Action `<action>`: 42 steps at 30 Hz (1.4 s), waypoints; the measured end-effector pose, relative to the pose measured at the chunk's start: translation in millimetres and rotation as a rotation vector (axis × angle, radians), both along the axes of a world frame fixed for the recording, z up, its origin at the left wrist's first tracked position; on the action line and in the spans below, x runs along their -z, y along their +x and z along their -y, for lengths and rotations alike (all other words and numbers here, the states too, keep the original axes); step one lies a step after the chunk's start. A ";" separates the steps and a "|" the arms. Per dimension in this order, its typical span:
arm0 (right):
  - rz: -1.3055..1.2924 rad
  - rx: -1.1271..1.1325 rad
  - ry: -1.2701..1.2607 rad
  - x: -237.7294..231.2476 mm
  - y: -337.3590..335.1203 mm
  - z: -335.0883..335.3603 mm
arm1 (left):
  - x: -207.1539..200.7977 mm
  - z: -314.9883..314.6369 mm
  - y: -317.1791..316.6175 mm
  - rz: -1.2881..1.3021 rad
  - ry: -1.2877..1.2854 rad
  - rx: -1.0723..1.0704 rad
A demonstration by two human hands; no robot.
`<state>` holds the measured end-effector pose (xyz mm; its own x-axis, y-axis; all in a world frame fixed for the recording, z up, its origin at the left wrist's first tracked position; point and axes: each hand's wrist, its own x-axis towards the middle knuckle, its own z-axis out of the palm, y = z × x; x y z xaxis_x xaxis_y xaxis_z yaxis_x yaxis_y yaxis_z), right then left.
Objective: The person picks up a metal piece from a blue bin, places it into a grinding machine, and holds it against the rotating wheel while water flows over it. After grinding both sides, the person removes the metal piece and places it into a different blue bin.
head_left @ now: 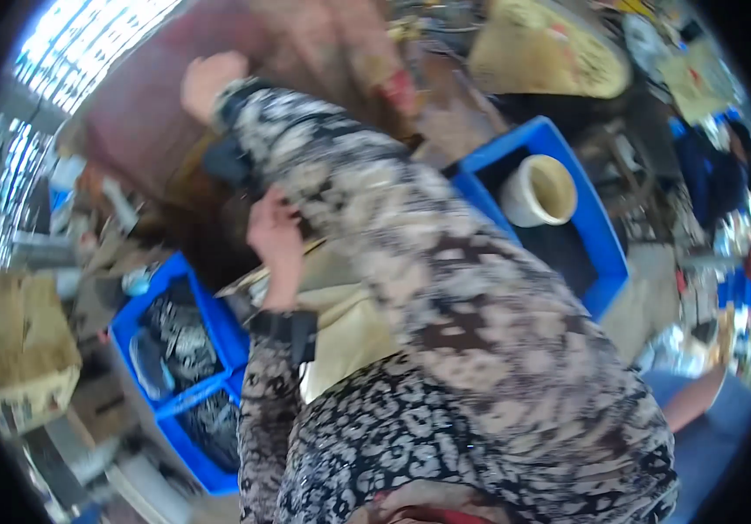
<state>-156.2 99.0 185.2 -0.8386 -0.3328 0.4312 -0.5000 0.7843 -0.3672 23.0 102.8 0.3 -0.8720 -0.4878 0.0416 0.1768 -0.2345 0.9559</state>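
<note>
My right arm, in a black-and-beige patterned sleeve, reaches across to the upper left. My right hand (214, 85) is against the front of a large reddish-brown machine (157, 113); blur hides its fingers. Below that forearm, my left hand (275, 240) is raised with its fingers curled in, near a dark blue-black part (228, 163). What it holds, if anything, cannot be made out. A dark band (283, 332) circles the left wrist. Beneath the left hand a pale cream sheet or cloth (345, 319) lies in front of my body.
On the left stands a blue divided bin (179, 406) with dark small pieces in it. To the right, a blue crate (607, 288) holds a cream bucket (519, 201). Cardboard boxes (26, 341) stand far left. Another person's arm (697, 397) shows at the lower right.
</note>
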 end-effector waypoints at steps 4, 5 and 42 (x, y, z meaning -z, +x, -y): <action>-0.414 0.071 0.201 9.5 2.1 7.9 | -25.0 -7.4 3.3 0.023 -0.545 -0.045; 0.015 0.046 0.063 -5.4 -10.9 9.4 | -18.5 -2.8 2.3 0.056 -0.586 -0.058; -0.135 -0.045 0.117 8.6 -3.4 5.0 | -22.8 -2.5 10.6 0.130 -0.533 -0.034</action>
<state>-159.6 93.9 176.6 -0.7589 -0.4229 0.4952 -0.5739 0.7937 -0.2017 33.6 105.3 23.1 -0.8707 -0.4563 0.1833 0.0484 0.2916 0.9553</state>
